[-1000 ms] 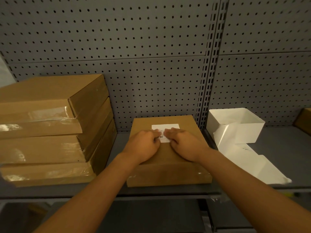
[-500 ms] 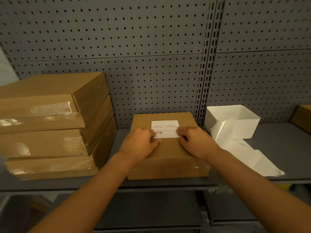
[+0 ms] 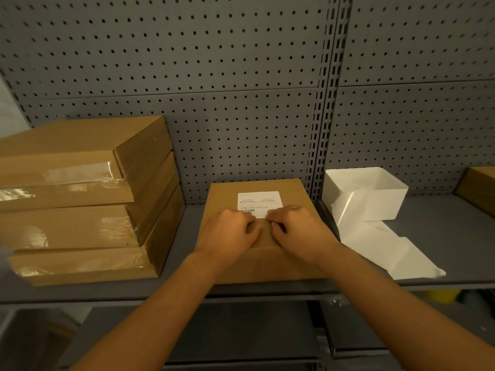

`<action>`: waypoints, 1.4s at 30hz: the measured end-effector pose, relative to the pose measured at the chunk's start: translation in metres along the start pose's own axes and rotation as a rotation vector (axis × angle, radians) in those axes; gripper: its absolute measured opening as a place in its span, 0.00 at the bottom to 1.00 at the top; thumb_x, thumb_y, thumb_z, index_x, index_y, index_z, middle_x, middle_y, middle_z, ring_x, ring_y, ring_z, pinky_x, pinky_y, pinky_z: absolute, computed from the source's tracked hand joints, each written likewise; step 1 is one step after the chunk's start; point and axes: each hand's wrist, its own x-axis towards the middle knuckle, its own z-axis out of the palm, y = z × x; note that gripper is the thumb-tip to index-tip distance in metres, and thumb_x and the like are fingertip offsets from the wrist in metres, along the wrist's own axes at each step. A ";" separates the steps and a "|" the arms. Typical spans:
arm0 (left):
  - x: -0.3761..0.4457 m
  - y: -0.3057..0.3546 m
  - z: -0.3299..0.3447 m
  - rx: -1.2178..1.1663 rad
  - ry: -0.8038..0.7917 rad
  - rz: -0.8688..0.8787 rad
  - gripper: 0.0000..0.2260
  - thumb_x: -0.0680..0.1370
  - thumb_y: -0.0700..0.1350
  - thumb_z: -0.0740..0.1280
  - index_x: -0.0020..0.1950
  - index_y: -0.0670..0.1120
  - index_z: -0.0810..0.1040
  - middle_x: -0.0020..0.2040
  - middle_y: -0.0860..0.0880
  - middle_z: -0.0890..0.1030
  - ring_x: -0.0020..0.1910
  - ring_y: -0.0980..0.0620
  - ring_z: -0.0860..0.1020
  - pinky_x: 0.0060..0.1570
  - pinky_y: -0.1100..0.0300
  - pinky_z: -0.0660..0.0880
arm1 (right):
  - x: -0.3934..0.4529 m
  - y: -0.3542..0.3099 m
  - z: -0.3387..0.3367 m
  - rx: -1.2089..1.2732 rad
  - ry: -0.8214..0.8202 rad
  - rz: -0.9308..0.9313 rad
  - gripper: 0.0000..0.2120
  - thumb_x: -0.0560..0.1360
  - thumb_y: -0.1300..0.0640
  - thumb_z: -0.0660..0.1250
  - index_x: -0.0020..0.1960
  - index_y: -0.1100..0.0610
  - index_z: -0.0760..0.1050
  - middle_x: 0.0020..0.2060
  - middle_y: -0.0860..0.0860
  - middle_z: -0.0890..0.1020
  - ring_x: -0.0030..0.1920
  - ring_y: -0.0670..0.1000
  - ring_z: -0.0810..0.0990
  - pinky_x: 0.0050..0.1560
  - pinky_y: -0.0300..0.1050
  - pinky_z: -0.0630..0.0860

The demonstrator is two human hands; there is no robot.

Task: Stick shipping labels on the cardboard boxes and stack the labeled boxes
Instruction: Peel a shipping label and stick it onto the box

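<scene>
Grey shelf (image 3: 442, 236), pegboard (image 3: 241, 116) behind. Box (image 3: 257, 188) lies flat mid-shelf, between the stack (image 3: 80, 199) of three taped boxes on the left and a white bin (image 3: 367, 191) on the right. Label (image 3: 258, 200) sits on the box top, far half; its near edge is under the fingertips.

Left hand (image 3: 227, 231) and right hand (image 3: 297, 228) both rest on the box top, fingers curled, tips pressing down at the label's near edge, almost touching each other. Neither hand grips the box.

Handling, as judged: cardboard stiff, box probably light, tape patches slick. Best taken by the two long sides, palms flat, to lift onto the stack. Label thin, creases easily; rub it flat from centre outward.

White backing sheets (image 3: 385, 250) spill from the bin across the shelf. Another box (image 3: 479, 188) at far right edge.

Against half a second ago: hands were apart at the label's two sides; now they have drawn together along its near edge.
</scene>
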 end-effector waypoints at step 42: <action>0.052 -0.035 0.010 0.119 -0.223 -0.156 0.21 0.83 0.51 0.49 0.76 0.52 0.60 0.77 0.53 0.60 0.75 0.51 0.58 0.72 0.48 0.55 | 0.058 0.038 0.006 -0.124 -0.096 0.095 0.24 0.81 0.48 0.52 0.76 0.50 0.57 0.75 0.49 0.63 0.74 0.51 0.60 0.73 0.50 0.54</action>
